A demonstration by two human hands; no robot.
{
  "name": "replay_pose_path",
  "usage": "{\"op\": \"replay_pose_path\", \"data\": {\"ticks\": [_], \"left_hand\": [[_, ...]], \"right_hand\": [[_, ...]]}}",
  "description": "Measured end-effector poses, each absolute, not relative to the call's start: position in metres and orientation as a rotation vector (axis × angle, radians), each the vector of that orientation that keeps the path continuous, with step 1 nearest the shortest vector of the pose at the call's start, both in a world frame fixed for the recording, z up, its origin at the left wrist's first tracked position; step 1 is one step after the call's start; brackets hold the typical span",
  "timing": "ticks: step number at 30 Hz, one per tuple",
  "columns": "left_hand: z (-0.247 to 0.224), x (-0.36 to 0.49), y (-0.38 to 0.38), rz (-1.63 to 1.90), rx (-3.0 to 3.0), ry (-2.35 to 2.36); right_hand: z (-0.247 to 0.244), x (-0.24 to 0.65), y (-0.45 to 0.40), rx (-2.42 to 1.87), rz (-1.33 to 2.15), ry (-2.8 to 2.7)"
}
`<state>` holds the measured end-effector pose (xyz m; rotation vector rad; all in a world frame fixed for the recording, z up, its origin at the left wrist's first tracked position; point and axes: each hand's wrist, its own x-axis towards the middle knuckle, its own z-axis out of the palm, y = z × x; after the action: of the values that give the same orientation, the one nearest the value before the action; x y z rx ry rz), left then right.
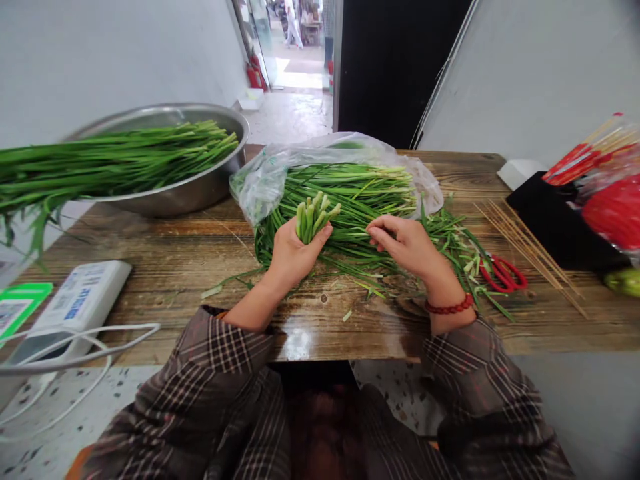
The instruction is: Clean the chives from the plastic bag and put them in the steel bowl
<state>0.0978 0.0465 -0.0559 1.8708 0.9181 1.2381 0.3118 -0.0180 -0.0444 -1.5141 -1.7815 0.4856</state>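
Note:
My left hand point(294, 252) is closed around a small bunch of garlic chives point(315, 215), their pale cut ends pointing up and away from me. To its right, my right hand point(403, 241) has thumb and forefinger pinched together over the pile; whatever lies between the fingertips is too small to make out. Beneath and beyond both hands, a larger heap of garlic chives point(345, 183) lies in an open clear plastic bag point(263, 183). Loose trimmed bits point(470, 257) are scattered by my right wrist, beside red-handled scissors point(503, 274).
A steel basin point(200, 190) at the left carries long garlic chives point(150, 157) hanging over its rim. Thin wooden skewers point(535, 250) lie at the right near a black box point(545, 217) of packets. A white power strip with cables point(83, 300) sits front left on the wooden table point(330, 333).

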Motion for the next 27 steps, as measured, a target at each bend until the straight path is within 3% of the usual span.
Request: {"op": "replay_pose_path", "data": {"ticks": [12, 27], "left_hand": [[-0.056, 0.104, 0.042, 0.98, 1.977, 0.832], [-0.057, 0.104, 0.043, 0.998, 1.928, 0.871]], "right_hand": [[-0.041, 0.294, -0.023, -1.192, 0.943, -1.386], [-0.044, 0.292, -0.021, -1.344, 0.391, -1.638]]}}
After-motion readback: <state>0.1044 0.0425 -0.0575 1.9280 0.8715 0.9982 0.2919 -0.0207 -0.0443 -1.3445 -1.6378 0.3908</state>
